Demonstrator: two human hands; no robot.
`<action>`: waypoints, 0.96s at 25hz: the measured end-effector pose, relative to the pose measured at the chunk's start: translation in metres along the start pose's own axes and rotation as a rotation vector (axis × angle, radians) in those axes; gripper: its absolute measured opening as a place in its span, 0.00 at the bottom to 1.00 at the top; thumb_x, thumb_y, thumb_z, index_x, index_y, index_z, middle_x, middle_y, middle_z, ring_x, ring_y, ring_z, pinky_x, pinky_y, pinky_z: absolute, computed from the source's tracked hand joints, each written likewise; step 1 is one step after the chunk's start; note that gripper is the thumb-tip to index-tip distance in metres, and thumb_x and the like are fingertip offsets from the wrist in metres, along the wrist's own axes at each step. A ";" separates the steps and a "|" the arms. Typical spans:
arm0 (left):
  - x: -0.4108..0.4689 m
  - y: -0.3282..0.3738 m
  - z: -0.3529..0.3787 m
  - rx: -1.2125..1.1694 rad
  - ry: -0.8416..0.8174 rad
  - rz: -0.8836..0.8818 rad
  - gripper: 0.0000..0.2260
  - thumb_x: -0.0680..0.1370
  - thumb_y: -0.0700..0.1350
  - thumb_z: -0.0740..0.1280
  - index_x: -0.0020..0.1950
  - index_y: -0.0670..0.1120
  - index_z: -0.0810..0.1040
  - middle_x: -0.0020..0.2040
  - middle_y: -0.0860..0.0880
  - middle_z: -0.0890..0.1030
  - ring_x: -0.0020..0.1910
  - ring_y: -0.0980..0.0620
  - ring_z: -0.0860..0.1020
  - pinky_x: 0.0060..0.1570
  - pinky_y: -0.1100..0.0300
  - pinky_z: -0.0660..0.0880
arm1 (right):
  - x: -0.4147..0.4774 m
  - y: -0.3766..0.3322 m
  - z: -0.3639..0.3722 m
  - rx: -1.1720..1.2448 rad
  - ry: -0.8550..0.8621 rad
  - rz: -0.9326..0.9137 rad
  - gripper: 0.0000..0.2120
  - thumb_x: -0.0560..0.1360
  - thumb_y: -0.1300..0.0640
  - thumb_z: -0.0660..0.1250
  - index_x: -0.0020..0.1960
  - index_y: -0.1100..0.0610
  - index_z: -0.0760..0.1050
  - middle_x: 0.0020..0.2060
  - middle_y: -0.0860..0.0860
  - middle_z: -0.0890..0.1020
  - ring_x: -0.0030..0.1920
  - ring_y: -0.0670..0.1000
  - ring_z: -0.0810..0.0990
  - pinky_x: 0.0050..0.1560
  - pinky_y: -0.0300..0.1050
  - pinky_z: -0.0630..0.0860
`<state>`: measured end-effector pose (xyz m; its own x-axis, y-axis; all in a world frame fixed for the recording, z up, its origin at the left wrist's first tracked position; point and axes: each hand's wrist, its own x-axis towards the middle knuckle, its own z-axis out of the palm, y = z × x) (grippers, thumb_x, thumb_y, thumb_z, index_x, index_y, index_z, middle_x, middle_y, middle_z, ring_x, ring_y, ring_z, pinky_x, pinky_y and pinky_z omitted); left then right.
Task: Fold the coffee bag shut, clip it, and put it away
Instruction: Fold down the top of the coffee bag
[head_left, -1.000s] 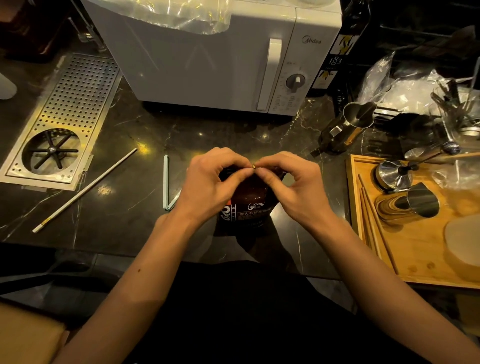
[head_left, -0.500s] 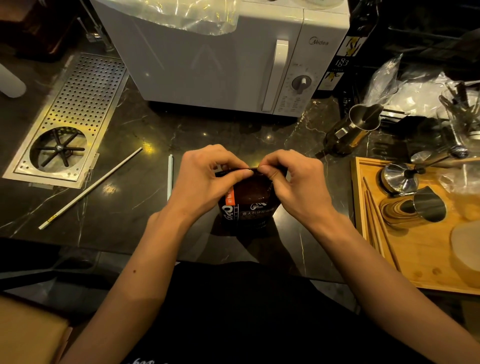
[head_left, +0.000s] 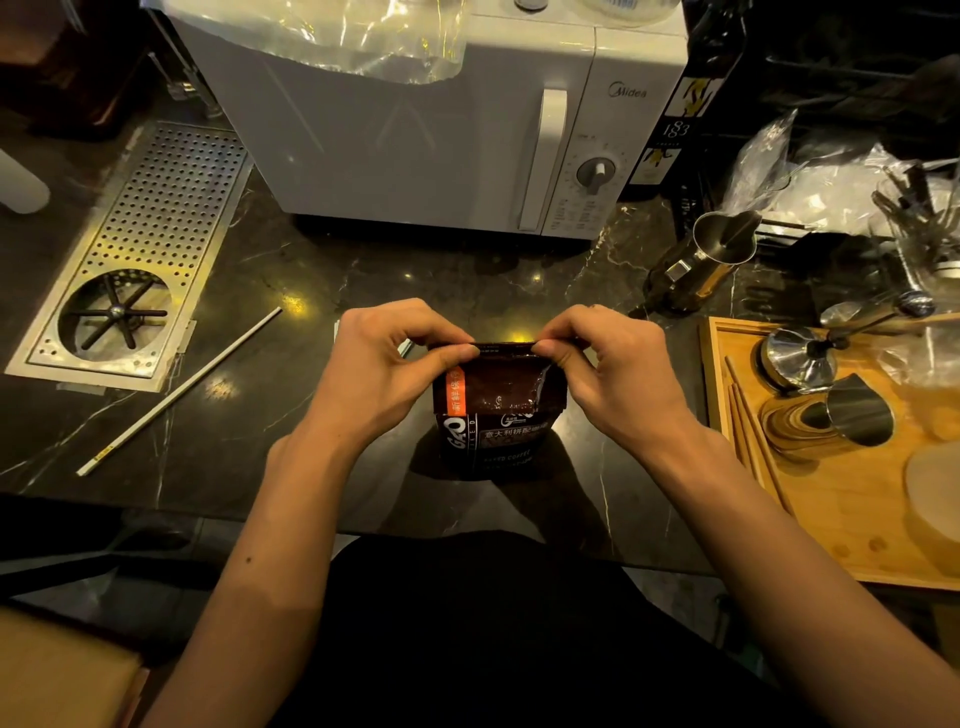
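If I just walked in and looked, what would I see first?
Right in the middle, two bare hands, the left hand and the right hand, pinch the top edge of a dark brown coffee bag with an orange stripe standing on the black marble counter. Behind them sits a big white microwave. At the right, a wooden tray holds shiny metal cups.

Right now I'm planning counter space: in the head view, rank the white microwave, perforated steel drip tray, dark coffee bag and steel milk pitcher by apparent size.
1. White microwave
2. Perforated steel drip tray
3. Dark coffee bag and steel milk pitcher: too alike; hands hide part of the bag.
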<state>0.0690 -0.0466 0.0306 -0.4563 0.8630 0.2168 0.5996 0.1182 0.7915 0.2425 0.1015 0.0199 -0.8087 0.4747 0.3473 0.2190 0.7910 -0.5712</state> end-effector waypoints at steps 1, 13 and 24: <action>0.000 -0.001 -0.001 0.002 -0.015 0.002 0.03 0.71 0.41 0.75 0.43 0.45 0.85 0.38 0.52 0.83 0.41 0.57 0.80 0.43 0.72 0.71 | 0.000 0.001 0.000 0.004 0.005 0.009 0.03 0.74 0.60 0.70 0.44 0.60 0.80 0.38 0.53 0.83 0.39 0.52 0.80 0.40 0.51 0.78; -0.004 -0.008 -0.005 0.038 0.019 0.007 0.01 0.72 0.40 0.74 0.43 0.44 0.84 0.39 0.51 0.82 0.41 0.55 0.80 0.45 0.64 0.75 | -0.003 0.004 -0.001 0.100 0.009 0.079 0.03 0.74 0.62 0.69 0.45 0.61 0.81 0.38 0.52 0.84 0.39 0.51 0.82 0.42 0.52 0.79; 0.003 -0.002 0.014 -0.010 -0.042 -0.033 0.06 0.70 0.44 0.77 0.45 0.47 0.84 0.40 0.54 0.83 0.41 0.58 0.80 0.44 0.66 0.75 | -0.007 -0.002 0.008 0.058 0.128 0.054 0.02 0.74 0.64 0.69 0.46 0.61 0.80 0.40 0.53 0.84 0.41 0.51 0.81 0.43 0.51 0.79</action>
<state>0.0756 -0.0369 0.0219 -0.4475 0.8786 0.1669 0.5779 0.1417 0.8037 0.2435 0.0934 0.0120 -0.7199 0.5638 0.4047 0.2254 0.7415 -0.6320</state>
